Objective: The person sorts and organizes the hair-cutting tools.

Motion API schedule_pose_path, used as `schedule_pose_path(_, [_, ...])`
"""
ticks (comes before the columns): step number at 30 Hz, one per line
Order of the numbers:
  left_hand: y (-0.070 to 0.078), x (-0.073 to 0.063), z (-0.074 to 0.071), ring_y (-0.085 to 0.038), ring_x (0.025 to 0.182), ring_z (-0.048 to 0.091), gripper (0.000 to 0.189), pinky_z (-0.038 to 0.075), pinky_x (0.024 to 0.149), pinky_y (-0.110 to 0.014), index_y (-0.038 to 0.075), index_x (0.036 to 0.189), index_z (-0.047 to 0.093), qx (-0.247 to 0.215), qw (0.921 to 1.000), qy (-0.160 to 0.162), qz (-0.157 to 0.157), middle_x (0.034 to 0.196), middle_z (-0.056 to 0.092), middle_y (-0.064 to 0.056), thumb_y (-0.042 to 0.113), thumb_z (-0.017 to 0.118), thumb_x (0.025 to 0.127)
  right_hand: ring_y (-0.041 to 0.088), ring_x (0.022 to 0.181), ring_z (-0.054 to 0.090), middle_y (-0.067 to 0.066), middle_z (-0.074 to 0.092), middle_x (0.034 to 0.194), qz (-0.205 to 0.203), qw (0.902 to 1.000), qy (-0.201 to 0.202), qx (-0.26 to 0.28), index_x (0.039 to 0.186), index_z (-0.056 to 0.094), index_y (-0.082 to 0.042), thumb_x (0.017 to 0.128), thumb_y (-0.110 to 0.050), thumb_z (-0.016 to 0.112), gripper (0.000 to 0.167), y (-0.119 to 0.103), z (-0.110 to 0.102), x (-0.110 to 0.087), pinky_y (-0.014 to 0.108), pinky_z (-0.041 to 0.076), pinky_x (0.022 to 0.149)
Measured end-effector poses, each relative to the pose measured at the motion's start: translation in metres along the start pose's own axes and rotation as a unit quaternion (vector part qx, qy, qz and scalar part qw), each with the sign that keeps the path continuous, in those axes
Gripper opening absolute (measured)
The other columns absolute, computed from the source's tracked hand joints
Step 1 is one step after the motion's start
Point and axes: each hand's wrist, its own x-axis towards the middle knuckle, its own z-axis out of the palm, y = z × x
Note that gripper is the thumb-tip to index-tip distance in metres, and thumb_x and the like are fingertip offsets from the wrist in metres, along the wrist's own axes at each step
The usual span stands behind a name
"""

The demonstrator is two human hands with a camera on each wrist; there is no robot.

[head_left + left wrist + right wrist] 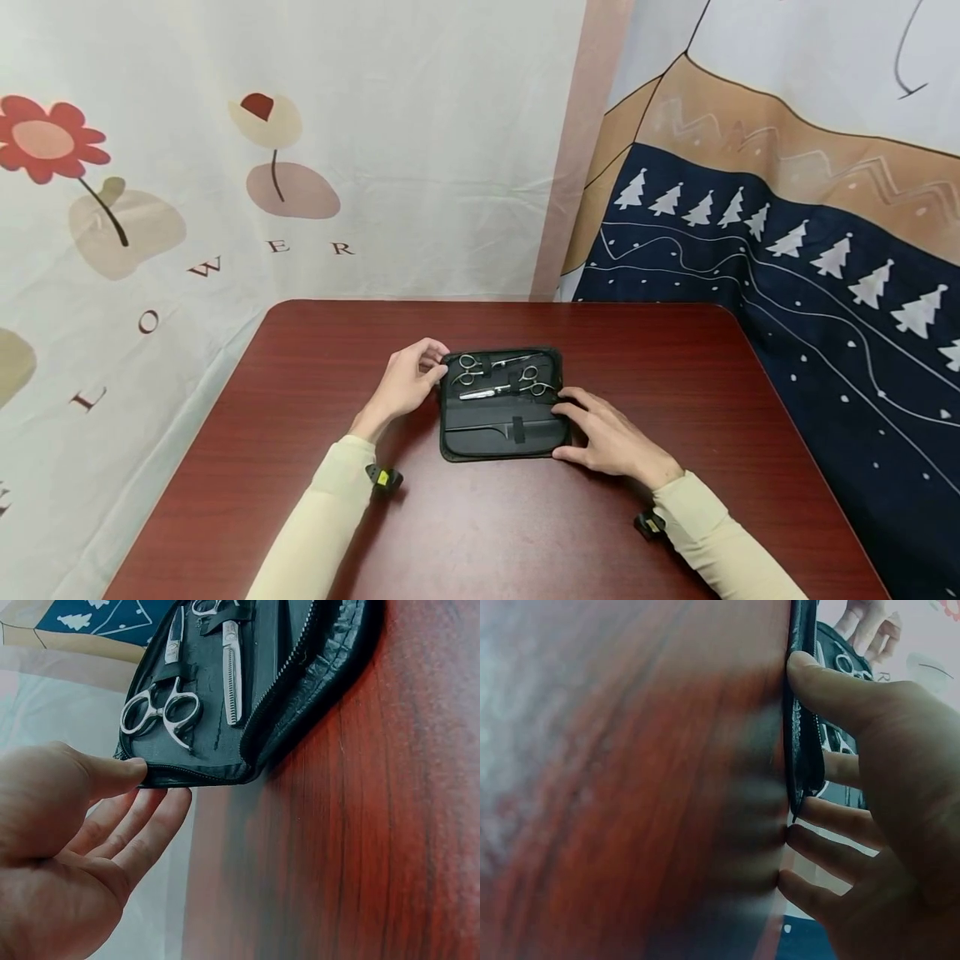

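Observation:
An unfolded black zip case (495, 450) lies on the table. Straps inside it hold a pair of haircutting scissors (468, 362), toothed thinning shears (483, 392) and, in the near half, a dark comb (480, 429). At the far left corner my left hand (405, 381) pinches the case's edge, thumb on top and fingers beneath, as the left wrist view shows. My right hand (611, 433) holds the near right corner, its thumb against the near edge and a finger over the right side. In the right wrist view, the other fingertips (799, 889) reach down to the tabletop.
The reddish-brown table (300, 358) has rounded far corners. Behind it hangs a pale cloth (420, 100) printed with flowers and letters. On the right is a navy and tan cloth (720, 275) with white trees.

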Motion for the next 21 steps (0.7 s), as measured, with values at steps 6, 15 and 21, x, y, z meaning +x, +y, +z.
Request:
schedule_pose_path(6, [0.003,-0.010,-0.002,-0.027,0.103,0.078,0.020,0.068,0.091,-0.038,0.003,0.122,0.073,0.009,0.9997,0.007,0.019,0.112,0.077,-0.017,-0.003,0.075,0.103,0.040,0.139,0.068,0.017,0.064,0.158,0.006,0.9996,0.019,-0.019,0.147,0.070,-0.008,0.090,-0.043,0.096,0.072,-0.001,0.000,-0.003,0.061,0.059,0.116])
schedule_pose_path(15, [0.005,-0.024,-0.004,-0.026,0.104,0.077,0.019,0.070,0.092,-0.039,0.005,0.117,0.073,0.015,0.9992,0.016,0.035,0.109,0.078,-0.013,-0.004,0.078,0.101,0.040,0.135,0.071,0.018,0.068,0.152,0.021,0.9980,0.045,-0.040,0.149,0.067,-0.004,0.086,-0.046,0.099,0.082,-0.002,0.002,-0.004,0.061,0.061,0.113])
schedule_pose_path(21, [0.008,-0.035,-0.003,-0.024,0.105,0.076,0.016,0.070,0.088,-0.035,0.008,0.114,0.072,0.024,0.9984,0.013,0.049,0.110,0.078,-0.010,-0.003,0.077,0.103,0.040,0.136,0.071,0.018,0.069,0.151,0.025,0.9973,0.043,-0.053,0.143,0.072,-0.001,0.086,-0.048,0.098,0.079,-0.003,0.003,-0.005,0.060,0.060,0.115])
